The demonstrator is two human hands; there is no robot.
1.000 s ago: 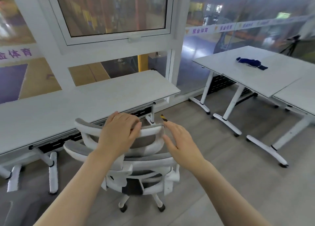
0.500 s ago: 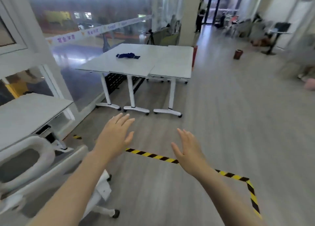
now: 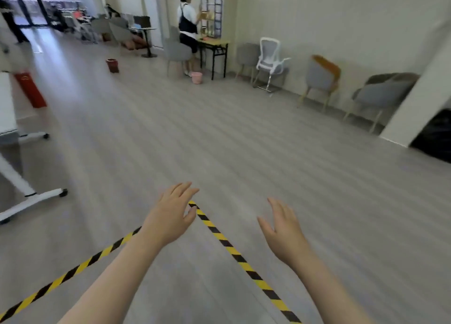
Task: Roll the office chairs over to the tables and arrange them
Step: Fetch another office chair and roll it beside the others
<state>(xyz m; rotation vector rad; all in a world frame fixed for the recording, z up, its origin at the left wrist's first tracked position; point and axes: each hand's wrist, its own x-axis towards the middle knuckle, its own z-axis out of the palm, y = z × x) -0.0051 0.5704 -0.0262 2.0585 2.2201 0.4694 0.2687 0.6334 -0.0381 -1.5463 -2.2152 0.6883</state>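
My left hand (image 3: 170, 216) and my right hand (image 3: 283, 231) hover over the bare floor with fingers straight and spread, holding nothing. A white office chair (image 3: 269, 59) with a grey mesh back stands far off against the right wall, well beyond both hands. A white table (image 3: 7, 118) with wheeled legs shows only partly at the left edge. The chair I held a moment ago is out of view.
Yellow-black tape (image 3: 219, 235) forms a corner on the grey floor under my hands. Grey padded chairs (image 3: 378, 96) line the right wall. A person (image 3: 188, 28) stands at a small desk (image 3: 214, 45) far back. A pink bucket (image 3: 196, 77) and a red bin (image 3: 112, 65) sit on the floor.
My view has swung right, away from the window desk and the white chair. Both hands let go of the chair's back and now hang free over the floor.
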